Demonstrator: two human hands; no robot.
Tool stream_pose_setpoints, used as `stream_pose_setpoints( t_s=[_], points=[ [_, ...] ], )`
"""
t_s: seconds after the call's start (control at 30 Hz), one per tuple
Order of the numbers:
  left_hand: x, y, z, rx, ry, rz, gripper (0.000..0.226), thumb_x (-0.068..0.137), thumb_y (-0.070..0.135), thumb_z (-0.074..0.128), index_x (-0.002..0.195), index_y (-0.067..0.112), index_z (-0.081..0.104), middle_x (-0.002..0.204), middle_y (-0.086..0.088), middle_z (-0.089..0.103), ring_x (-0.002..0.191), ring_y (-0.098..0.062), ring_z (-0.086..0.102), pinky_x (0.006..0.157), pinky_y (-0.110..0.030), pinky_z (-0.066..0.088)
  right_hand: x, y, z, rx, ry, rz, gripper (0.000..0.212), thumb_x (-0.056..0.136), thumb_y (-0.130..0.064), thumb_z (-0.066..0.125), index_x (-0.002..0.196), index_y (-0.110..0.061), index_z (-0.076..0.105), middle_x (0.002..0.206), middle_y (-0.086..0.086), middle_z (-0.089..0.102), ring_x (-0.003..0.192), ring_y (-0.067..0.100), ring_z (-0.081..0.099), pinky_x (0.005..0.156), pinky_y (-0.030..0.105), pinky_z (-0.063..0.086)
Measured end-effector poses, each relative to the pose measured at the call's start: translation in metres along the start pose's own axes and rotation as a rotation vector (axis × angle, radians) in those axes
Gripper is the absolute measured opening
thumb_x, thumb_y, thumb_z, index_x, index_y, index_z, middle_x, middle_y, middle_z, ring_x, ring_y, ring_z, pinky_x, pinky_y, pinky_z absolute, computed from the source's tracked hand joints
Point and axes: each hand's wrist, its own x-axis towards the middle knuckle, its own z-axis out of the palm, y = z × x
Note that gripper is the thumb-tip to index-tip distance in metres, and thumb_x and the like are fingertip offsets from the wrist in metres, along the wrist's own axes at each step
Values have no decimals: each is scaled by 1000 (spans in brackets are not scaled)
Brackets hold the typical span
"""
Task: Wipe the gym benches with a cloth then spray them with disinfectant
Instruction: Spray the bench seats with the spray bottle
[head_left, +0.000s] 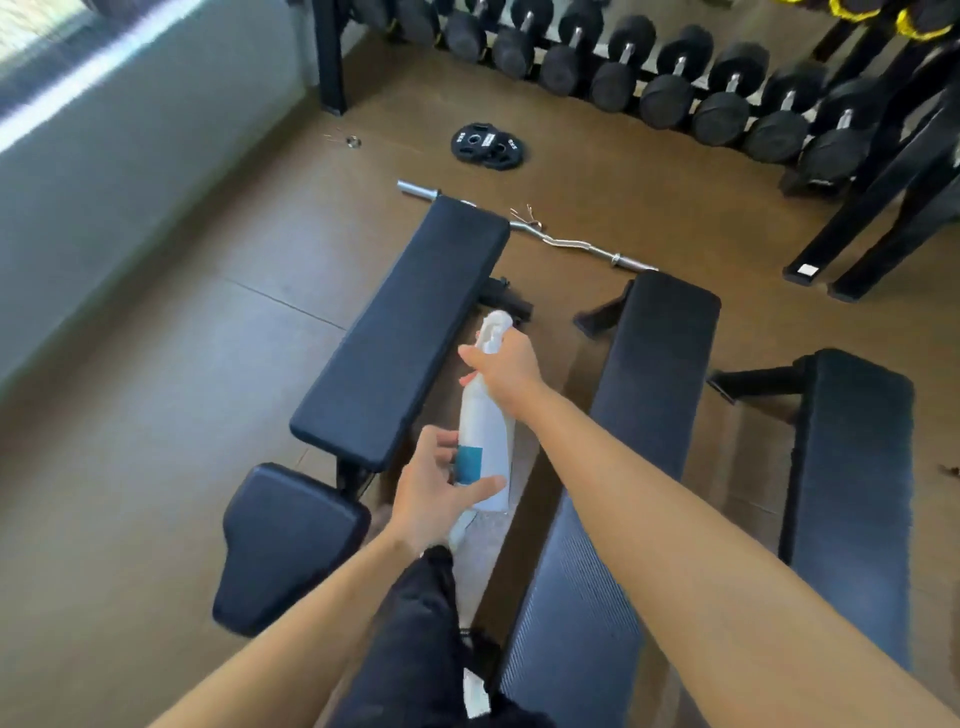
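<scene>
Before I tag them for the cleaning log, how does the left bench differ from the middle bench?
The left bench has a long pad plus a separate seat pad with a gap between them; the middle bench shows one unbroken pad. The left bench's cover looks smooth and slightly shiny, while the middle bench's looks finely textured. Both are black and padded.

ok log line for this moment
right hand: grips spray bottle neck | left hand: holds its lower body | bottle: beside adjustable bench
</scene>
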Motion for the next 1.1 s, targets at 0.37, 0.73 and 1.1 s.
stream_pose_setpoints(
  t_s=[0.37,0.73,1.1],
  points=[
    [-93,-53,-75,4,164,-69,60,65,51,92,108,38,51,105,15,65,88,-8,66,78,-36,62,-77,-4,107,-9,-207,-28,29,93,-22,70,114,-10,54,97,3,65,69,23,76,64,30,60],
    [-31,-59,-162,7,87,-30,63,65,55,89,109,38,49,105,16,66,91,-1,66,76,-25,59,-40,-62,173,-77,-61,44,26,95,-28,70,114,-21,54,92,-6,63,67,15,73,56,23,54],
    [48,-3,-206,93,-41,146,59,74,53,86,118,39,50,114,15,64,95,-2,64,80,-24,57,14,-120,149,70,208,82,36,94,-29,71,125,-21,55,109,0,66,80,18,76,72,36,63]
  ],
)
